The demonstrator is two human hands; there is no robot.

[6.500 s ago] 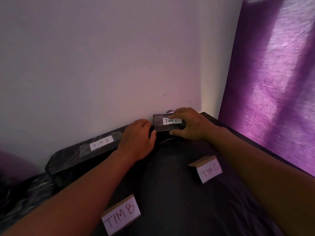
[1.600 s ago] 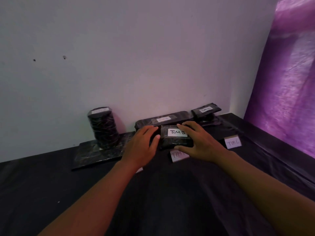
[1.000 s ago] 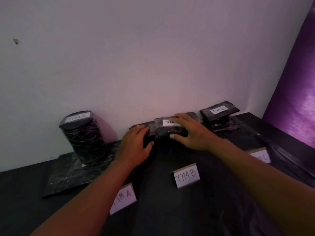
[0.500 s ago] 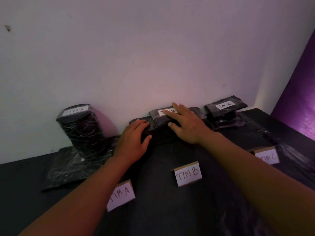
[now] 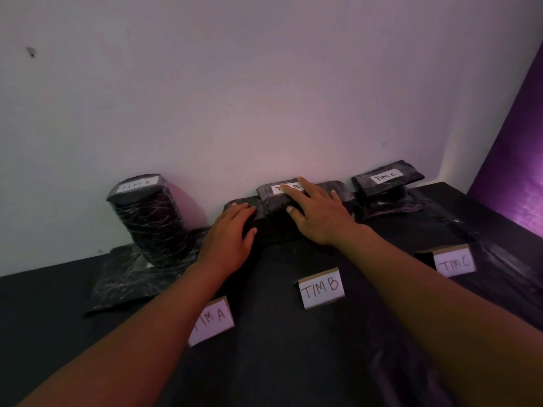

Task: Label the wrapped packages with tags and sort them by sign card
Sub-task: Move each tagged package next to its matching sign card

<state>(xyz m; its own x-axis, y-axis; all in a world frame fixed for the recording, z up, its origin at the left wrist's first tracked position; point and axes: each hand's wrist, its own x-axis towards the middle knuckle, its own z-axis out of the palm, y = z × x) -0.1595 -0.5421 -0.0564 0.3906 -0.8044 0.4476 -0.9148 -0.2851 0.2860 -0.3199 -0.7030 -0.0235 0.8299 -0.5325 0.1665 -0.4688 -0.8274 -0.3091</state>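
1. Head view, writing: three folded sign cards stand in a row on the black table (image 5: 279, 362). The left sign card (image 5: 213, 321) shows "IM A", its first letter hidden by the left forearm; the middle sign card (image 5: 321, 289) reads "TIM B"; the right sign card (image 5: 454, 262) reads "TIM C".
2. Head view, tags: the tall round package (image 5: 150, 218) carries a white tag on top reading "TIM A", faintly. It stands on a flat wrapped package (image 5: 123, 286). The small package at right (image 5: 388, 180) is tagged "TIM C" and sits on top of another dark wrapped bundle (image 5: 388, 204).
3. Head view, hands: the right hand (image 5: 320, 212) lies flat, fingers straight, on the small middle package (image 5: 276, 198), covering most of its tag; only "T" and part of "B" show. This package lies on a long low package (image 5: 340, 189) against the wall (image 5: 264, 83).
4. Head view: the left hand (image 5: 229, 233) rests palm down, fingers straight, on the left end of the long package, holding nothing.
5. Head view, room: all packages sit at the table's back edge against the wall, each behind its card. A purple curtain (image 5: 511, 160) closes the right side. Bare table lies in front of the cards.
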